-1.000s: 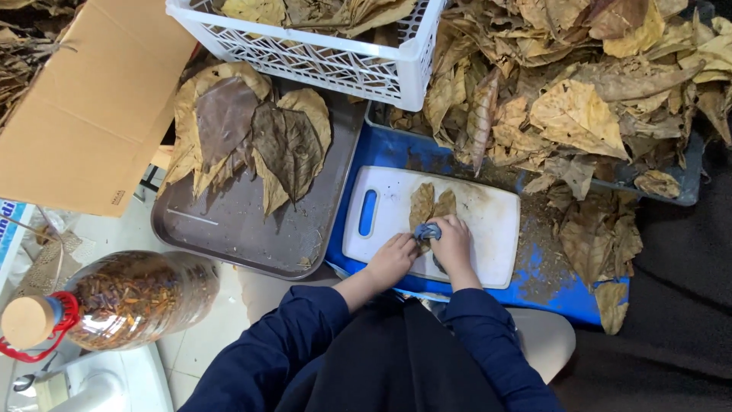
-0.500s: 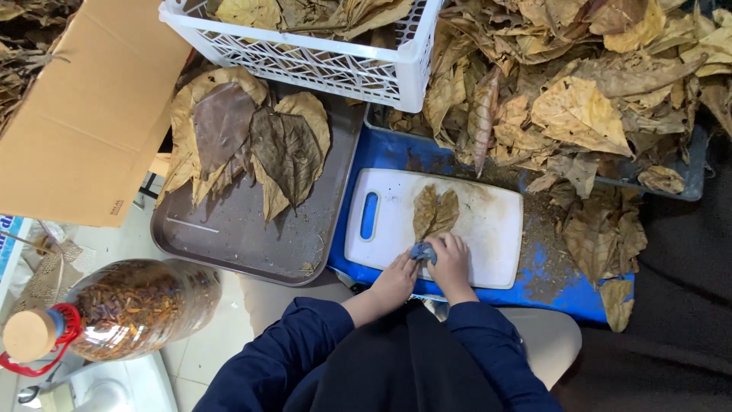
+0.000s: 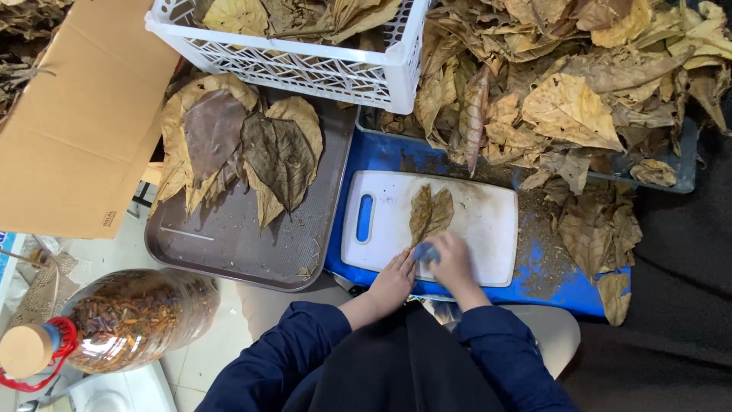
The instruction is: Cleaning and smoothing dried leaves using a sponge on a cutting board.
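Pressing my right hand point(image 3: 453, 259) around a small blue cloth pad point(image 3: 425, 251), I rub the stem end of a crinkled dry brown leaf point(image 3: 429, 213) on the smooth white plastic cutting board point(image 3: 488, 221); my flat left hand point(image 3: 396, 276) steadies it alongside.

My left hand point(image 3: 393, 279) lies flat, palm down, fingers stretched forward and close together. My right hand point(image 3: 453, 263) sits just beside it, fingers curled inward and knuckles up. Both forearms, in dark blue sleeves, reach forward and angle toward each other.
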